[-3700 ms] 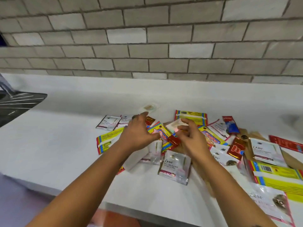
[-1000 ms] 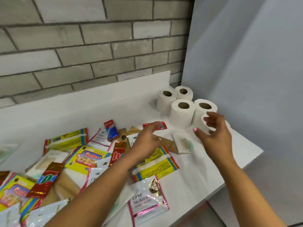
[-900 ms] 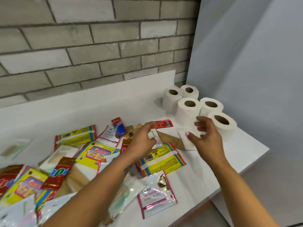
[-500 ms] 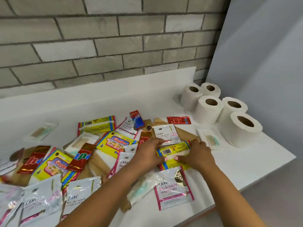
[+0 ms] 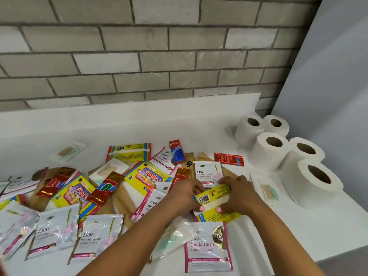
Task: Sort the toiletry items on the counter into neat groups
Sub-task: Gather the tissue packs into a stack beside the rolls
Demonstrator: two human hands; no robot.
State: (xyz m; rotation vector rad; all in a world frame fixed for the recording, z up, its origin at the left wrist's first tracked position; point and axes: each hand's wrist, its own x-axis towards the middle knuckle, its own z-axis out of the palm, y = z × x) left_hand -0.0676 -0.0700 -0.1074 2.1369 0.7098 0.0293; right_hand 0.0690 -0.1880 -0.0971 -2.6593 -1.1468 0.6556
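Head view: left hand (image 5: 184, 196) and right hand (image 5: 237, 195), fingers curled, together gripping a yellow wipes packet (image 5: 214, 196) just above the white counter (image 5: 298, 232), amid scattered sachets, near toilet rolls (image 5: 267, 152).

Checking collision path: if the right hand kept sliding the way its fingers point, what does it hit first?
The right hand grips a yellow wipes packet with a barcode, fingers pointing left toward the left hand, which grips the packet's other end. Going straight on, it would probably meet the left hand first; depth looks about level.
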